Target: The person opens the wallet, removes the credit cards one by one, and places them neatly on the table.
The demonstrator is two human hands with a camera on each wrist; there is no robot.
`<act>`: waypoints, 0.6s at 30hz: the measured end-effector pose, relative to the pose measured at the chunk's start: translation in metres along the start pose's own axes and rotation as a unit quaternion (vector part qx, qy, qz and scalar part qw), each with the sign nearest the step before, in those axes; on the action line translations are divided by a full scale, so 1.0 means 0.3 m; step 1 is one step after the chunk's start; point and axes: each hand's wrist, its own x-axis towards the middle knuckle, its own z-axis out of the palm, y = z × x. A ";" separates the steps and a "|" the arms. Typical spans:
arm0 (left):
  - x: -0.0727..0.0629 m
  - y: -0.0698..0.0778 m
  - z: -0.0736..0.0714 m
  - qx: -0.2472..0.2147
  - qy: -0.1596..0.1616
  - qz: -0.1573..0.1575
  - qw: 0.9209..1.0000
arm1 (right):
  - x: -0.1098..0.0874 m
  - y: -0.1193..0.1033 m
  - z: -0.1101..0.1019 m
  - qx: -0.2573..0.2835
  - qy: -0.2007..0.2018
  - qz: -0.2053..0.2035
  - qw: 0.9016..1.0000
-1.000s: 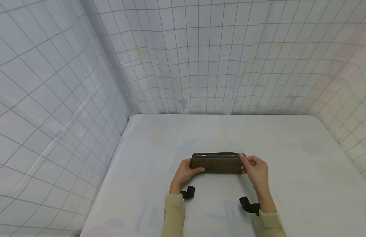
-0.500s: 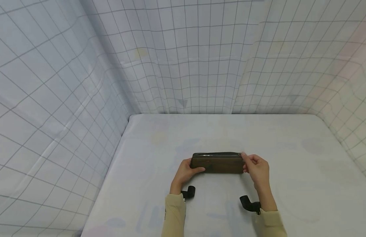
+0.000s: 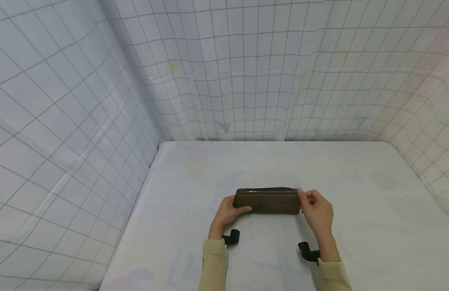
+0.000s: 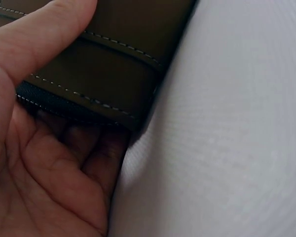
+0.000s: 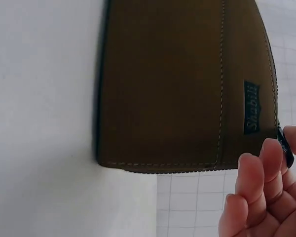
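Observation:
A long brown zip-around wallet [image 3: 273,203] stands on its long edge, with the zipper [image 3: 264,191] running along its top. My left hand [image 3: 226,212] grips its left end, thumb across the near face; the left wrist view shows the fingers [image 4: 96,148] tucked behind and under that end. At the upper right corner, my right hand [image 3: 318,211] pinches the dark zipper pull [image 5: 285,148] between thumb and index finger. The other right fingers curl close to the wallet's end. In the right wrist view, a small dark label [image 5: 251,107] shows on the wallet's face.
The wallet is over a white-covered table [image 3: 195,173]. White curtains with a dark grid [image 3: 246,81] hang behind the table and along both sides. A black wrist camera mount [image 3: 232,237] sits at the left wrist, another black mount [image 3: 308,252] at the right.
My right hand has shifted slightly right, its thumb moving from the wallet's top right area to the very corner. The left hand and wallet have stayed nearly still.

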 end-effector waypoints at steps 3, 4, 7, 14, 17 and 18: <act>0.001 0.000 0.001 0.001 0.001 0.001 1.000 | 0.000 0.011 -0.003 -0.069 0.026 -0.083 0.994; 0.000 0.000 0.000 0.000 0.001 0.002 1.000 | 0.001 0.015 -0.002 -0.086 0.033 -0.109 0.990; -0.005 -0.002 -0.001 0.002 0.001 0.003 1.000 | 0.003 0.028 0.001 -0.128 0.049 -0.172 0.975; -0.006 -0.004 -0.003 0.004 -0.003 0.005 1.000 | 0.018 0.034 0.000 -0.163 0.074 -0.235 0.955; -0.004 -0.003 -0.004 0.000 -0.004 0.005 1.000 | 0.026 0.034 -0.001 -0.168 0.075 -0.228 0.956; -0.004 -0.003 -0.004 0.000 -0.003 0.005 1.000 | 0.027 0.034 -0.001 -0.167 0.073 -0.221 0.958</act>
